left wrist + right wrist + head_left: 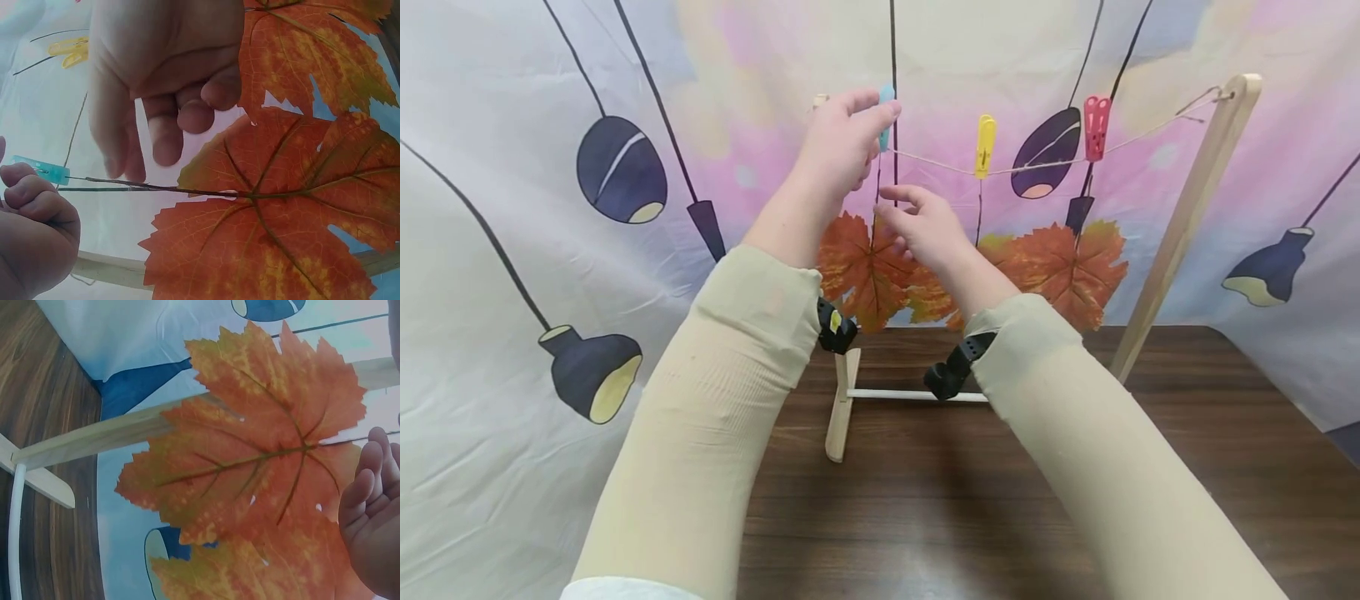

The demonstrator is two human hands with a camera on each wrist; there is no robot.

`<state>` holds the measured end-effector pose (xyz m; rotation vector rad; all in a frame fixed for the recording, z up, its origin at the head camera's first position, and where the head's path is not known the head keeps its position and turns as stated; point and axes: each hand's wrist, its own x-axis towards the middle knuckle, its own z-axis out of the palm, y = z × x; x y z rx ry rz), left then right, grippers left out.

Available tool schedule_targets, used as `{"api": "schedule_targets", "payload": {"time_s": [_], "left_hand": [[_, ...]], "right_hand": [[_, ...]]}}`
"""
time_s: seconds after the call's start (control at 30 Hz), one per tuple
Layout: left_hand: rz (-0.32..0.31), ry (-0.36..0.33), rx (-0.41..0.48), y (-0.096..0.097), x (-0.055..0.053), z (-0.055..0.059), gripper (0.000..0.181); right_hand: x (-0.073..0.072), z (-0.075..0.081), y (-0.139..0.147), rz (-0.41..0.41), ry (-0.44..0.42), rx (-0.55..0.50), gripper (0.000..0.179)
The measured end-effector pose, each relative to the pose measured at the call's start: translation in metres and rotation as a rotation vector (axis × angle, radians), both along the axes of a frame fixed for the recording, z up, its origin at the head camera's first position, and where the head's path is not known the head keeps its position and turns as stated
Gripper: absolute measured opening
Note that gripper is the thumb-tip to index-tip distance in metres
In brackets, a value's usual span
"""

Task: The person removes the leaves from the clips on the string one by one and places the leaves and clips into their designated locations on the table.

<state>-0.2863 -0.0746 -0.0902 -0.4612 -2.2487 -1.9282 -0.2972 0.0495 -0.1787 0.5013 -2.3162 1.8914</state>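
Note:
My left hand [842,146] grips a blue clothespin [884,137] at the left part of the string. In the left wrist view, its curled fingers [37,194] lie around the back end of the clothespin [53,172]. From the pin's tip a thin dark stem [150,186] leads to an orange-red artificial maple leaf [275,206]. My right hand [928,229] is just right of this stem, with thumb and index finger extended and their tips close to it. In the right wrist view the right hand [375,506] appears beside the leaf [250,456], fingers loosely bent.
A yellow clothespin [985,146] and a red clothespin [1097,127] sit farther right on the string [1037,169], with more leaves [1075,267] hanging below. The string is tied to a wooden post [1187,225]. A white rod [902,395] runs low above the brown table [880,517].

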Motion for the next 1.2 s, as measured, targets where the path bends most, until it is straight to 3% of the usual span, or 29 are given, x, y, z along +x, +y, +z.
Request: {"api": "schedule_targets", "payload": {"time_s": [0.4, 0.63, 1.0, 1.2], "left_hand": [[-0.040, 0.003, 0.045, -0.0033, -0.0005, -0.0001, 0.041], [-0.030, -0.019, 0.094, 0.0002, -0.0005, 0.0015, 0.032], [-0.050, 0.020, 0.153, 0.0053, 0.0049, 0.0027, 0.026], [-0.067, -0.008, 0.174, 0.0056, 0.0039, 0.0039, 0.027]], "right_hand": [[0.0028, 0.0025, -0.0086, 0.013, -0.002, -0.039, 0.039], [0.0037, 0.0016, -0.0073, 0.006, -0.018, -0.068, 0.029], [0.0071, 0.0025, -0.0030, 0.001, -0.008, -0.071, 0.022], [0.0073, 0.0027, -0.0009, -0.006, -0.014, -0.110, 0.016]]}}
